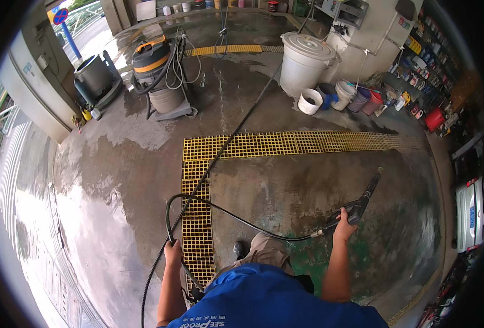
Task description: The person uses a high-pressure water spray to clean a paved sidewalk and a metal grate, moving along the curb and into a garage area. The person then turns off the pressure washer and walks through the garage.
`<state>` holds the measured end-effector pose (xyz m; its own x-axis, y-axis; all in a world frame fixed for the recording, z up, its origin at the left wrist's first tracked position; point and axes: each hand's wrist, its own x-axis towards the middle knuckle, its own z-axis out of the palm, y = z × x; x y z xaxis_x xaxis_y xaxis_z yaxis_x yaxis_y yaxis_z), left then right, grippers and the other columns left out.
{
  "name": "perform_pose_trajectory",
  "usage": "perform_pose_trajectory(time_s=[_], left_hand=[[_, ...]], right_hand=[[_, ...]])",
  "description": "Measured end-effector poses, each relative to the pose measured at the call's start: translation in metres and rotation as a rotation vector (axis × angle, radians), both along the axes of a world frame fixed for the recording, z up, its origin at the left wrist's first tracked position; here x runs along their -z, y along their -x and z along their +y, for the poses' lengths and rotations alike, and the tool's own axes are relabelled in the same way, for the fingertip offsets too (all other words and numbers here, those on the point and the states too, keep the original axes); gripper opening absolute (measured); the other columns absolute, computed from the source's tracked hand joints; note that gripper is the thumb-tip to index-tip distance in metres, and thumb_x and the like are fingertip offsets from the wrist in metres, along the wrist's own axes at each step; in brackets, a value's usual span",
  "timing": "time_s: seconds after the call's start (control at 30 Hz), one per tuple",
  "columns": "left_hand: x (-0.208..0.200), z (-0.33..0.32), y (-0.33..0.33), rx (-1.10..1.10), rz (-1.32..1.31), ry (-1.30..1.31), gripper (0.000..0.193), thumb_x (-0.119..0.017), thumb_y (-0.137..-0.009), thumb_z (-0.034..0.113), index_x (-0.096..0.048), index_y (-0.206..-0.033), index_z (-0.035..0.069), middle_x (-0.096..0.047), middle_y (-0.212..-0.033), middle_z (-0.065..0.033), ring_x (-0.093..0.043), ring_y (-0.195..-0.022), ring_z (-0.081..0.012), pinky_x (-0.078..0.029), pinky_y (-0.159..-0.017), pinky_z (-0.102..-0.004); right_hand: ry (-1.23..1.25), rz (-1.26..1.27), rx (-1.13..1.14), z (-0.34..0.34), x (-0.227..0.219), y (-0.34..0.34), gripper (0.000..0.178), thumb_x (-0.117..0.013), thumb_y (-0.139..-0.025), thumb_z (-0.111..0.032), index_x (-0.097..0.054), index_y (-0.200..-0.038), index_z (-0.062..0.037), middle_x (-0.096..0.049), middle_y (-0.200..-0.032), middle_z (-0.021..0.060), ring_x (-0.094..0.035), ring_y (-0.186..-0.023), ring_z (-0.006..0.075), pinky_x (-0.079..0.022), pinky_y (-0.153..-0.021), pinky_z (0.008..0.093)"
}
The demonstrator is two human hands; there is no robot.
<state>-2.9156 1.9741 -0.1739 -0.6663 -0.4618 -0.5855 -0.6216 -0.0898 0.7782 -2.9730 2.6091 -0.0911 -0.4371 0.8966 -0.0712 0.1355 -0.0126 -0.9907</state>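
Note:
A black pressure washer gun [358, 206] is gripped in my right hand [343, 226], its short nozzle pointing forward and to the right. From its rear fitting a black hose [253, 226] runs left across my front and loops over. My left hand [172, 252] is closed round that hose, low on the left above the yellow grating. Another length of dark ribbed hose [247, 116] stretches from the far right down past my left hand to the lower edge. No spray shows at the nozzle.
Yellow floor grating [285, 144] forms a corner on wet concrete. A wet-dry vacuum [157, 74] and a grey drum-shaped machine [95, 79] stand far left. A large white lidded barrel [303, 63] and several buckets [345, 94] stand far right, near shelves of bottles [425, 54]. A white car [470, 214] is at right.

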Motion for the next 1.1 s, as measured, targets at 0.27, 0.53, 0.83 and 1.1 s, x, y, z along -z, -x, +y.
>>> perform_pose_trajectory(time_s=[0.27, 0.53, 0.83, 1.1], left_hand=[[-0.042, 0.094, 0.355, 0.223, 0.238, -0.006, 0.017, -0.060, -0.104, 0.019, -0.057, -0.098, 0.003, -0.054, -0.061, -0.0020, -0.052, -0.046, -0.0129, -0.044, -0.044, -0.0288], [-0.035, 0.131, 0.660, 0.196, 0.213, 0.096, 0.019, -0.059, -0.102, 0.021, -0.053, -0.095, 0.004, -0.052, -0.062, -0.0036, -0.050, -0.041, -0.0157, -0.041, -0.037, -0.0318], [-0.010, 0.129, 0.919, 0.017, 0.193, 0.800, 0.018, -0.071, -0.083, 0.009, -0.062, -0.079, -0.006, -0.065, -0.068, -0.0185, -0.064, -0.062, -0.0322, -0.050, -0.064, -0.0474], [-0.106, 0.170, 1.299, 0.123, 0.427, 1.028, 0.028, -0.075, -0.091, 0.017, -0.063, -0.083, -0.007, -0.064, -0.072, -0.0255, -0.060, -0.064, -0.0420, -0.045, -0.061, -0.0511]], right_hand=[[-0.009, 0.215, 0.207, 0.078, -0.034, 0.242, 0.020, -0.077, -0.092, -0.015, -0.066, -0.098, 0.0012, -0.067, -0.080, 0.0055, -0.062, -0.069, 0.0175, -0.050, -0.067, 0.0381], [-0.004, 0.125, 0.287, 0.138, -0.066, 0.556, 0.026, -0.074, -0.094, -0.015, -0.060, -0.107, 0.0020, -0.067, -0.083, 0.0079, -0.063, -0.070, 0.0202, -0.050, -0.070, 0.0405], [0.046, 0.325, 0.314, 0.217, -0.069, 0.798, 0.037, -0.074, -0.091, -0.004, -0.059, -0.124, 0.0020, -0.066, -0.094, 0.0091, -0.060, -0.066, 0.0177, -0.052, -0.061, 0.0370], [0.173, 0.200, 0.519, 0.273, -0.116, 0.981, 0.016, -0.069, -0.093, -0.006, -0.064, -0.107, -0.0038, -0.060, -0.075, 0.0072, -0.059, -0.057, 0.0224, -0.049, -0.053, 0.0413]])
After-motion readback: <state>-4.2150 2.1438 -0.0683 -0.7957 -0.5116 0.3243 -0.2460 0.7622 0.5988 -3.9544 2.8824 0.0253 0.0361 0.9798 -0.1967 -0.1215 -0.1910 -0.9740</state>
